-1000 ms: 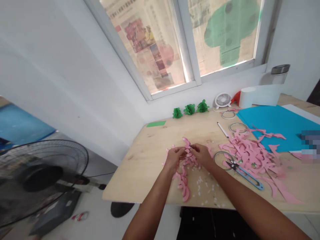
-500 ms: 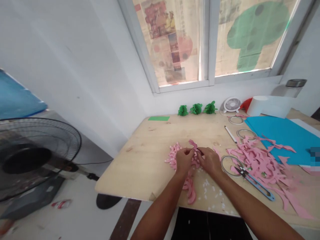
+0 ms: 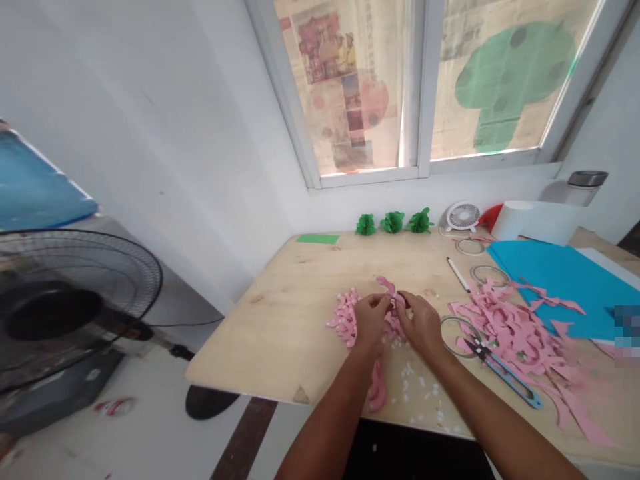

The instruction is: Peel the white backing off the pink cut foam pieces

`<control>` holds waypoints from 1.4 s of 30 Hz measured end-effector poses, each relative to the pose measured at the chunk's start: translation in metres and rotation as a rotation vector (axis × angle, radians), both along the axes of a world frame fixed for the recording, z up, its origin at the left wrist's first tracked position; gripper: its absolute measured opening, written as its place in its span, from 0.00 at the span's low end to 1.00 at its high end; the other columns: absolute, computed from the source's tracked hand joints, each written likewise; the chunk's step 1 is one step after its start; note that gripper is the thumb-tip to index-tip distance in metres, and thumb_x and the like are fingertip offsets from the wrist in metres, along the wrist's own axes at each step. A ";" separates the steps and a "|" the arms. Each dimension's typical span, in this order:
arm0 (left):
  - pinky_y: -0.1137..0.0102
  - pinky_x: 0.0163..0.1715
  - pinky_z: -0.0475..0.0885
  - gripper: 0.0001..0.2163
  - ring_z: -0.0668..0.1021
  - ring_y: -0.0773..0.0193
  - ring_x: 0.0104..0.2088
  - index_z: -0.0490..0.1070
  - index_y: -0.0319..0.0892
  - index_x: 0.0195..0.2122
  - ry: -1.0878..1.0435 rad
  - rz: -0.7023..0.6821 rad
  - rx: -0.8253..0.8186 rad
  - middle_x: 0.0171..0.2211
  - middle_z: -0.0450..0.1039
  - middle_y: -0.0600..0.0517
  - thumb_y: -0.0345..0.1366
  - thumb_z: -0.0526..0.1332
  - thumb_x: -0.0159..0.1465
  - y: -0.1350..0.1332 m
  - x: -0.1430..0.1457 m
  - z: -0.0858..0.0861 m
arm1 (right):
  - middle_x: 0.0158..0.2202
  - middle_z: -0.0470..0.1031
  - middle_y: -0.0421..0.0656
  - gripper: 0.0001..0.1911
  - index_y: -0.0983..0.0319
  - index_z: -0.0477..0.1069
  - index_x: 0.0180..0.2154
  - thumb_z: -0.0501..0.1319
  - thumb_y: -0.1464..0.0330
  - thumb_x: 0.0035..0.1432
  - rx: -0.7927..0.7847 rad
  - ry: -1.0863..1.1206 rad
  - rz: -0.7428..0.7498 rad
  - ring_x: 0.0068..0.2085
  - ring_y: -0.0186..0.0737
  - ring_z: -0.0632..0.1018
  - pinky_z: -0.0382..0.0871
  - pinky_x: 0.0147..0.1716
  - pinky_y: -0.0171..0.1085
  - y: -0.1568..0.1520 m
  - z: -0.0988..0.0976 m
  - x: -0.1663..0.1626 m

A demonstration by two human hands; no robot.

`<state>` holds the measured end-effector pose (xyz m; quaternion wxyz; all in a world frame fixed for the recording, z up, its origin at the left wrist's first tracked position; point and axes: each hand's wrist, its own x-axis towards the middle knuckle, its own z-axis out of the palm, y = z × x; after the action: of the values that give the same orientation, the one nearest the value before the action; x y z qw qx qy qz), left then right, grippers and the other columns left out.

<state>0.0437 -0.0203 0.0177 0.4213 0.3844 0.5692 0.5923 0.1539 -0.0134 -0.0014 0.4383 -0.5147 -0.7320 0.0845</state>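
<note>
Both hands meet over the wooden table, pinching one curved pink paper strip [image 3: 386, 284] between them. My left hand [image 3: 371, 320] has its fingers closed on the strip's near side. Thumb and fingers of my right hand [image 3: 421, 322] grip its other end, where the strip bends round. Beside and partly behind my left hand lies a heap of small pink paper pieces [image 3: 345, 317] with whitish tips. More curved pink strips [image 3: 378, 387] lie below my left wrist, partly hidden by the forearm. Small white scraps [image 3: 407, 387] are scattered under my right forearm.
Pink offcuts [image 3: 515, 327], blue-handled snips [image 3: 510, 375] and tape rings [image 3: 459, 337] lie to the right. Behind them are blue sheets [image 3: 560, 280], a white marker [image 3: 458, 274] and a small fan [image 3: 463, 217]. Green paper flowers [image 3: 392, 222] line the wall. A large floor fan [image 3: 75, 300] stands left.
My right hand's fingers have opened out slightly around the pink strip, and more of its bent end shows. The view has shifted a little. Both hands still hold the strip.
</note>
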 end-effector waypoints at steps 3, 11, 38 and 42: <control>0.73 0.25 0.65 0.12 0.73 0.67 0.23 0.75 0.35 0.25 -0.142 -0.107 -0.079 0.20 0.73 0.49 0.41 0.65 0.45 -0.002 -0.011 0.002 | 0.29 0.75 0.44 0.17 0.63 0.72 0.37 0.51 0.59 0.57 -0.252 0.269 0.207 0.29 0.38 0.73 0.64 0.29 0.35 0.004 -0.001 0.001; 0.75 0.23 0.63 0.14 0.71 0.71 0.21 0.73 0.36 0.22 -0.346 -0.296 -0.151 0.19 0.71 0.52 0.42 0.68 0.42 -0.002 -0.027 0.002 | 0.25 0.72 0.41 0.17 0.64 0.70 0.30 0.58 0.56 0.51 -0.589 0.702 0.424 0.26 0.36 0.72 0.64 0.25 0.33 0.008 0.001 -0.003; 0.76 0.22 0.61 0.05 0.67 0.71 0.20 0.70 0.37 0.19 -0.018 0.121 0.044 0.17 0.66 0.56 0.33 0.60 0.47 0.008 0.009 -0.011 | 0.24 0.72 0.44 0.14 0.62 0.72 0.27 0.52 0.64 0.56 -0.077 -0.039 0.102 0.27 0.38 0.70 0.59 0.28 0.34 -0.004 -0.004 -0.006; 0.75 0.24 0.64 0.09 0.70 0.69 0.23 0.74 0.36 0.27 -0.126 -0.023 0.005 0.22 0.71 0.52 0.36 0.63 0.47 0.004 0.001 -0.009 | 0.19 0.69 0.40 0.16 0.62 0.71 0.25 0.54 0.59 0.54 -0.346 0.271 0.214 0.21 0.34 0.67 0.57 0.22 0.32 0.002 -0.007 -0.005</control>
<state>0.0444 -0.0165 0.0091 0.4622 0.3539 0.5353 0.6120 0.1484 -0.0113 -0.0081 0.4265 -0.4854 -0.6915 0.3230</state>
